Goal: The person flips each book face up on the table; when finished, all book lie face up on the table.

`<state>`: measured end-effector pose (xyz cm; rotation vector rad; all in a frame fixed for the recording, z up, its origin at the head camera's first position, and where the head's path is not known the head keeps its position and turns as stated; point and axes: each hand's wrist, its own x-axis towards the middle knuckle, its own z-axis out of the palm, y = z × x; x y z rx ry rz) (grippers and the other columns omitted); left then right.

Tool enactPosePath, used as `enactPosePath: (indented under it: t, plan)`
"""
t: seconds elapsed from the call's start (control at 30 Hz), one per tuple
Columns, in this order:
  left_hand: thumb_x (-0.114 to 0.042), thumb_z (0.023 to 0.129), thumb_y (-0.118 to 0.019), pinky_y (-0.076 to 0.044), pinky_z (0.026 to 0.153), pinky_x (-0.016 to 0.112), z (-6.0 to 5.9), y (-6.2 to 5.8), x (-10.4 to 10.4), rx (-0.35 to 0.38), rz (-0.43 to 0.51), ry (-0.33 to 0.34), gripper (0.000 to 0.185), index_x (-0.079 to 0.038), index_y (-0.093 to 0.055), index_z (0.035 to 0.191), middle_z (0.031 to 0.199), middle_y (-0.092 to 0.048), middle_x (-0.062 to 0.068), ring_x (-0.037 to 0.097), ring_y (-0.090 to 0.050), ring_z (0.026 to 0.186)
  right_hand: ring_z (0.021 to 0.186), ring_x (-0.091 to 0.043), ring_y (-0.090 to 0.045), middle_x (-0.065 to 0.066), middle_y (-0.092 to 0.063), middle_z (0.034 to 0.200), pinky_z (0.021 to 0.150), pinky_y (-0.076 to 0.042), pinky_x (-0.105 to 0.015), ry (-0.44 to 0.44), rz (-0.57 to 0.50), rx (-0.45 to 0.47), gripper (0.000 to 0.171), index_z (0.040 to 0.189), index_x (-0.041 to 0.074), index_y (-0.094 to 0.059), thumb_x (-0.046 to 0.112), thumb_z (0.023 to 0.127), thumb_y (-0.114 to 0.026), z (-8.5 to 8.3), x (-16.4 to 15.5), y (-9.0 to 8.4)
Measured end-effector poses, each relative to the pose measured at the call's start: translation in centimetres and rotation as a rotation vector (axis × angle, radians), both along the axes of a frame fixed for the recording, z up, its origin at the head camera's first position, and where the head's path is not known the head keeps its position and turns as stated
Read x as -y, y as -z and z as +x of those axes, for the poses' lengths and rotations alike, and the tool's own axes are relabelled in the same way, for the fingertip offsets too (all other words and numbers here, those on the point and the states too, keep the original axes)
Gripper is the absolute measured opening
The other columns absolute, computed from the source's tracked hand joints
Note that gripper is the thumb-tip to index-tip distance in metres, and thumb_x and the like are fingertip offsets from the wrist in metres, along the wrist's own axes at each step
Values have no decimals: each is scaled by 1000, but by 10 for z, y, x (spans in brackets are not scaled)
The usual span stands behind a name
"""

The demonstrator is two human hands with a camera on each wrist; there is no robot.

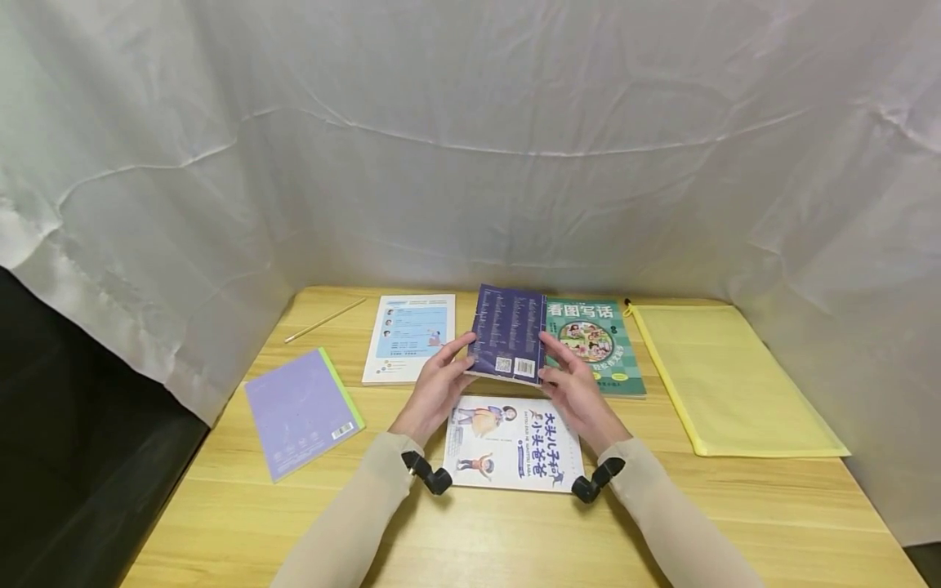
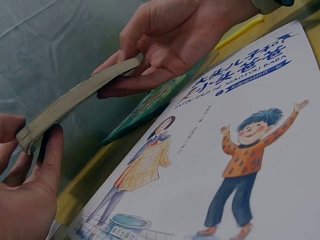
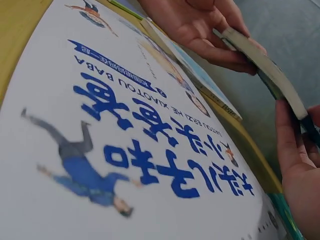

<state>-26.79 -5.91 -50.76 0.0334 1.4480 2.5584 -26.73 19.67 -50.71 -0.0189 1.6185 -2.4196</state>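
Observation:
Both hands hold a small dark purple book (image 1: 507, 327) above the table, its printed back cover with a barcode turned up. My left hand (image 1: 439, 384) grips its left edge, thumb on the cover and fingers underneath. At the right edge my right hand (image 1: 577, 392) does the same. The left wrist view shows the page block of the purple book (image 2: 75, 100), slightly bowed between the hands. Below lies a white picture book (image 1: 515, 445) with blue title characters, turned sideways. A green book (image 1: 588, 343) lies behind my right hand, partly covered by the purple one.
A white and blue book (image 1: 412, 339) lies behind my left hand. Farther left are a lilac book (image 1: 303, 415) with a green spine and a thin stick (image 1: 325, 320). On the right lies a yellow zip pouch (image 1: 735, 380). Grey cloth (image 1: 515, 163) hangs behind the wooden table (image 1: 500, 539).

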Motion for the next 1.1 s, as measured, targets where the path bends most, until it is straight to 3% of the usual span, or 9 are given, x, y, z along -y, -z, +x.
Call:
enactPosePath:
  t: [0.1, 0.33, 0.57, 0.7, 0.8, 0.97, 1.1]
  plan:
    - [8, 105, -54, -60, 112, 28, 2, 0, 3, -20, 12, 32, 56, -4, -52, 159, 176, -35, 5, 17, -68, 126, 129, -19, -62, -4, -42, 157, 106, -62, -27, -8, 28, -8, 78, 169, 22, -41, -13, 100, -52, 1, -2, 0]
    - [8, 107, -50, -60, 112, 29, 5, 3, 11, -26, 30, 66, 55, -3, -50, 161, 171, -43, 12, 18, -69, 126, 111, -14, -71, -3, -58, 134, 98, -66, -26, 51, 63, -35, 36, 147, 9, -60, 8, 112, -57, 3, -7, 2]
    - [4, 107, -50, -61, 110, 30, 9, 5, 19, -28, -23, 103, 54, -2, -50, 161, 168, -47, 15, 18, -69, 125, 114, -19, -70, -3, -50, 148, 98, -67, -32, 26, 132, -65, 63, 165, 20, -45, -1, 107, -58, 5, -13, 6]
    - [0, 110, -50, -62, 104, 29, 12, 3, 23, -28, -41, 100, 51, 0, -49, 160, 158, -59, 14, 15, -72, 116, 110, -17, -71, -6, -60, 138, 98, -68, -33, 52, 120, -62, 54, 164, 18, -45, 7, 112, -55, 6, -18, 7]
    - [-2, 113, -48, -63, 100, 28, 13, 1, 25, -31, -52, 98, 48, 1, -50, 160, 148, -67, 10, 13, -74, 111, 105, -16, -72, -6, -60, 136, 96, -68, -32, 67, 143, -74, 51, 161, 13, -46, 6, 112, -56, 7, -21, 8]
    - [-3, 114, -46, -64, 100, 28, 16, -1, 26, -34, -55, 99, 45, 3, -50, 159, 145, -69, 7, 14, -74, 110, 97, -15, -73, -3, -55, 141, 88, -70, -30, 74, 182, -77, 59, 163, 14, -45, 1, 108, -61, 9, -25, 8]
    - [-6, 113, -52, -64, 104, 29, 18, 0, 29, -2, -27, 66, 42, 3, -56, 153, 144, -69, 8, 16, -73, 113, 95, -14, -75, 0, -66, 128, 86, -71, -32, 80, 159, -86, 50, 159, 11, -49, 6, 110, -61, 10, -31, 9]
